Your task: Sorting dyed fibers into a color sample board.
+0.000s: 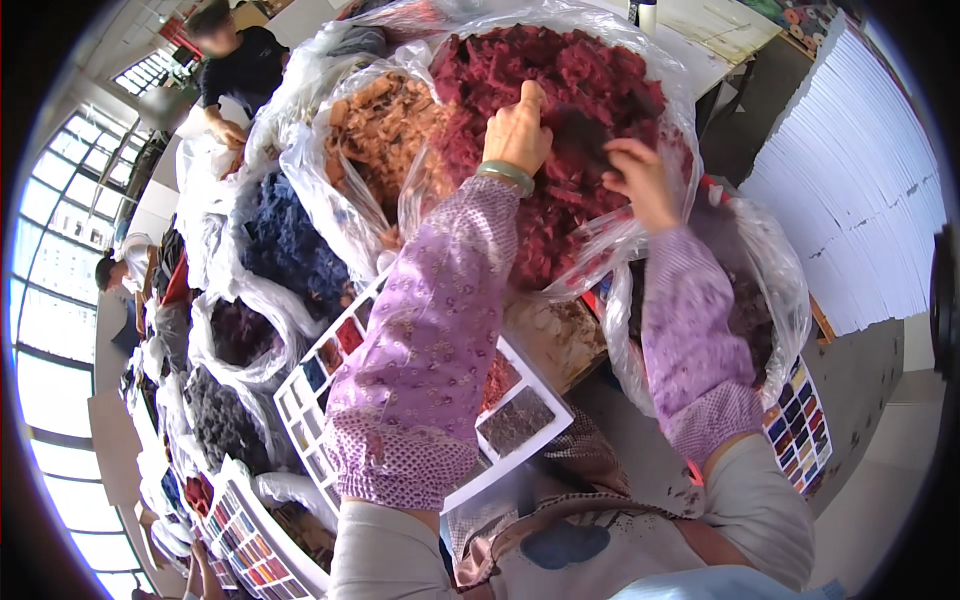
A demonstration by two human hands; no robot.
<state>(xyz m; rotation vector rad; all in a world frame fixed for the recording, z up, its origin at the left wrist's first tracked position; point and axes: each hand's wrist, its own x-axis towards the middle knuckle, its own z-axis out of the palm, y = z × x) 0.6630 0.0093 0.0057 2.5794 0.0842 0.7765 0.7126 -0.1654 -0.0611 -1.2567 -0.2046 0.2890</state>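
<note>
Dark red fluffy scraps fill a large clear plastic bag in front of me. Over the middle of them is my left hand, a pale green bangle on its wrist. Its fingers are curled closed, and what they hold, if anything, is hidden. To its right my right hand hovers over the scraps with thumb and fingers apart, seemingly bare, slightly smeared by motion. A blurred dark patch shows between the hands; I cannot tell whether it is a tuft or a shadow. Purple patterned sleeve covers reach over both forearms.
Bags of orange, navy and grey scraps crowd the left. Another bag of dark scraps stands at right. Colour swatch boards lie below my arms. White stacked sheets rise at right. A person works at far left.
</note>
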